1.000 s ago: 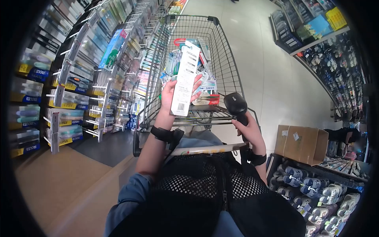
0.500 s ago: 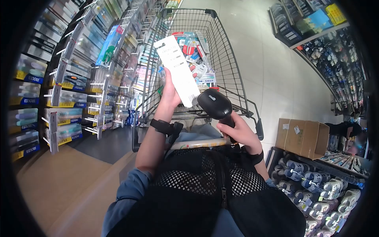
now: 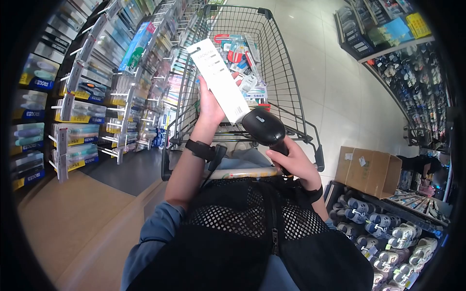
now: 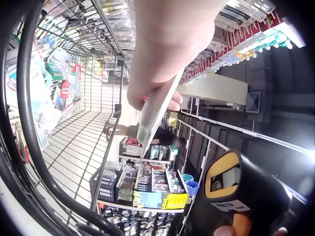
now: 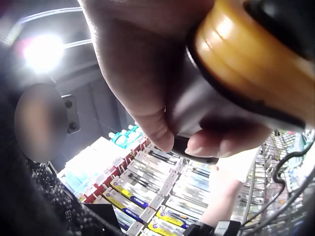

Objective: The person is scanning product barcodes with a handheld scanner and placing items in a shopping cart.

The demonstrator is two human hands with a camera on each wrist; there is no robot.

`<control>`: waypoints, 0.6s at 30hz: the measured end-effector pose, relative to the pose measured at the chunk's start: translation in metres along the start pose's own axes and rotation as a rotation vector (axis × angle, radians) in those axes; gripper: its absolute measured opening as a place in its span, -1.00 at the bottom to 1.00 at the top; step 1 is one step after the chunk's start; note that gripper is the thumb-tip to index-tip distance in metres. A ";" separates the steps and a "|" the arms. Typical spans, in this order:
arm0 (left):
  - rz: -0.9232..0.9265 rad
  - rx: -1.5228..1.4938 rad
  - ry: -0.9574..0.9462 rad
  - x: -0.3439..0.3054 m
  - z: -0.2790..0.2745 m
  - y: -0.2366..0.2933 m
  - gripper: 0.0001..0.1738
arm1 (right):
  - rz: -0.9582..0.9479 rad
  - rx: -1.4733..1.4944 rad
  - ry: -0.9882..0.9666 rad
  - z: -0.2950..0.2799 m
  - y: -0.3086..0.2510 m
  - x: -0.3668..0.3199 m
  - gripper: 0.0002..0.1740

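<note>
My left hand (image 3: 211, 107) holds a long white card-backed package (image 3: 222, 83) over the shopping cart, thumb at one edge and fingertips showing at the other. A hang hole is at its top end, and its printed back faces up. Edge-on in the left wrist view, the package (image 4: 160, 105) has a clear plastic bulge on its other face. My right hand (image 3: 298, 164) grips a black barcode scanner (image 3: 264, 127) by its handle. The scanner's head overlaps the package's lower end in the head view. Its yellow-rimmed window (image 4: 224, 178) shows in the left wrist view.
The wire cart (image 3: 286, 77) carries a heap of packaged goods (image 3: 238, 53). Racks of hanging packages (image 3: 82, 116) line the left side. On the right are a cardboard box (image 3: 364, 169), a rack of shoes (image 3: 383, 223) and a stand of small hanging items (image 3: 410, 80).
The package has tilted, its top end swinging left. The scanner has moved left and up to the package's lower end, staying there over the last half second.
</note>
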State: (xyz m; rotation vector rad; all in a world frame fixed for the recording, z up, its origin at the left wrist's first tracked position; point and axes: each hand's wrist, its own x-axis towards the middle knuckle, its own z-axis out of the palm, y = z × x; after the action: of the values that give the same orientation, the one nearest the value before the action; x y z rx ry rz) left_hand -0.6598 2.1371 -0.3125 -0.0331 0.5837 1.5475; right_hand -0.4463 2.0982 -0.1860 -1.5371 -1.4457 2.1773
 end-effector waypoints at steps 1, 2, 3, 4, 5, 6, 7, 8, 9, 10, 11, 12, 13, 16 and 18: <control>0.002 0.000 0.000 0.000 0.000 0.000 -0.10 | 0.015 -0.009 0.009 0.000 -0.001 0.000 -0.48; 0.003 -0.002 -0.006 0.000 -0.001 0.001 -0.10 | 0.014 -0.010 0.008 0.001 -0.001 0.001 -0.48; 0.004 -0.003 -0.012 0.001 -0.001 0.001 -0.11 | 0.008 -0.014 0.003 0.001 0.000 0.001 -0.48; 0.004 -0.003 -0.012 0.001 -0.002 0.001 -0.11 | 0.003 -0.019 -0.002 0.001 0.001 0.001 -0.48; -0.001 -0.010 -0.014 0.002 -0.003 0.001 -0.11 | 0.003 -0.019 -0.002 0.001 0.001 0.002 -0.48; -0.007 -0.017 -0.016 0.002 -0.002 0.001 -0.11 | -0.002 -0.015 -0.003 0.001 0.002 0.002 -0.49; -0.009 -0.018 -0.016 0.002 -0.002 0.001 -0.11 | -0.008 -0.011 -0.005 0.001 0.002 0.002 -0.49; -0.002 -0.019 -0.019 0.003 -0.002 0.001 -0.12 | -0.007 -0.011 -0.004 0.001 0.002 0.003 -0.49; 0.004 -0.019 -0.023 0.003 -0.002 0.001 -0.12 | -0.007 0.000 -0.008 0.000 0.002 0.003 -0.50; 0.004 -0.019 -0.022 0.004 -0.004 0.001 -0.12 | -0.006 0.011 -0.013 0.000 0.002 0.003 -0.50; 0.005 -0.043 -0.045 0.006 -0.008 0.000 -0.13 | -0.006 0.011 -0.013 -0.001 0.002 0.004 -0.50; 0.006 -0.068 -0.068 0.007 -0.008 0.001 -0.14 | -0.004 0.014 -0.015 -0.001 0.001 0.004 -0.51; 0.006 -0.068 -0.068 0.008 -0.007 0.001 -0.14 | -0.001 0.018 -0.017 -0.001 0.001 0.004 -0.52; 0.018 -0.039 -0.043 0.009 -0.007 0.001 -0.13 | 0.008 0.022 -0.019 -0.001 0.005 0.007 -0.53; 0.010 -0.035 -0.050 0.009 -0.007 0.001 -0.14 | 0.005 0.023 -0.020 -0.001 0.004 0.007 -0.53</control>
State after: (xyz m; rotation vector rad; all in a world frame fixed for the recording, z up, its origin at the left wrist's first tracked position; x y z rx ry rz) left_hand -0.6636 2.1427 -0.3214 -0.0182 0.5183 1.5634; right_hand -0.4472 2.1004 -0.1939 -1.5169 -1.4189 2.2106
